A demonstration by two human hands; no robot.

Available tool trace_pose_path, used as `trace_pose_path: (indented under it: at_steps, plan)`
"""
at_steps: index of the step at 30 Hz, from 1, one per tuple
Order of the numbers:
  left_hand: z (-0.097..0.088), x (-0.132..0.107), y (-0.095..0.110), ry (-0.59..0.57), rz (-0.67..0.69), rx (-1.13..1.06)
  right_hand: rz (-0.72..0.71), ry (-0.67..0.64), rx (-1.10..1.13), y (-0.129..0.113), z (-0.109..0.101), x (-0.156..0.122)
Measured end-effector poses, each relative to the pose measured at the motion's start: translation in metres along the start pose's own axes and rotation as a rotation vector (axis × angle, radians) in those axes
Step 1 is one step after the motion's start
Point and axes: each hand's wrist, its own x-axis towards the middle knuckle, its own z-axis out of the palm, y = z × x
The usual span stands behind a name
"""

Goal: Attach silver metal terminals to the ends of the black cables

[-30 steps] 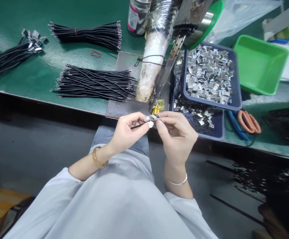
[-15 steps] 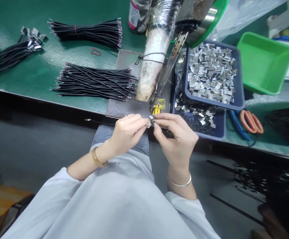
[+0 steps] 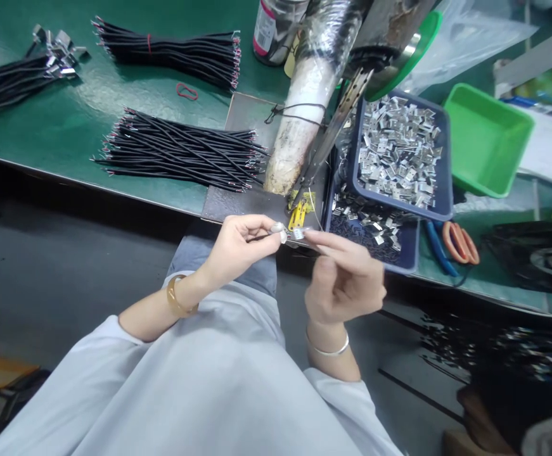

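My left hand [image 3: 244,244] is closed in a pinch at the table's front edge, with a short dark stretch of black cable between thumb and index finger. Just past its fingertips sits a small shiny metal bracket [image 3: 297,234], which looks to be at the cable's end. My right hand [image 3: 345,275] has its index finger stretched out to the bracket's right side, while the thumb stands apart and the other fingers curl loosely. Behind the bracket is a yellow metal holder [image 3: 297,215] under the machine's arm. Most of the cable is hidden.
Black cables [image 3: 185,151] lie in a pile left of the machine arm [image 3: 299,120], with a tied bundle [image 3: 171,54] behind. A blue tray of metal brackets [image 3: 402,206] overlaps a lower tray [image 3: 409,253]. A green bin [image 3: 487,139] and orange-handled scissors [image 3: 461,242] are at right.
My right thumb has come away from the small metal bracket, and the hand has drawn slightly right and down. My left hand keeps its pinch. The view has shifted a little.
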Motion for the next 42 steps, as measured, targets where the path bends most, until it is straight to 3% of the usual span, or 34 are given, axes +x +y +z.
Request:
trace_pose_path:
  at_steps: [2, 7, 11, 24, 32, 42]
  plan:
    - [-0.001, 0.001, 0.000, -0.011, 0.019, 0.024, -0.001, -0.017, -0.025, 0.002, 0.002, -0.002]
    - [-0.001, 0.006, 0.003, -0.020, 0.053, 0.032, 0.214, -0.010, 0.008, 0.009, 0.007, 0.000]
    - [-0.001, 0.012, 0.006, 0.019, 0.026, 0.032, 0.100, -0.082, -0.070, 0.015, 0.007, 0.004]
    - [0.002, 0.024, 0.010, 0.089, 0.116, 0.172, -0.193, -0.096, -0.278, 0.023, 0.010, 0.016]
    - [0.002, 0.022, 0.009, 0.085, 0.164, 0.180, -0.199, -0.099, -0.285, 0.020, 0.009, 0.015]
    - [0.006, 0.019, 0.010, 0.126, 0.216, 0.252, -0.066, -0.128, -0.305, 0.013, 0.011, 0.021]
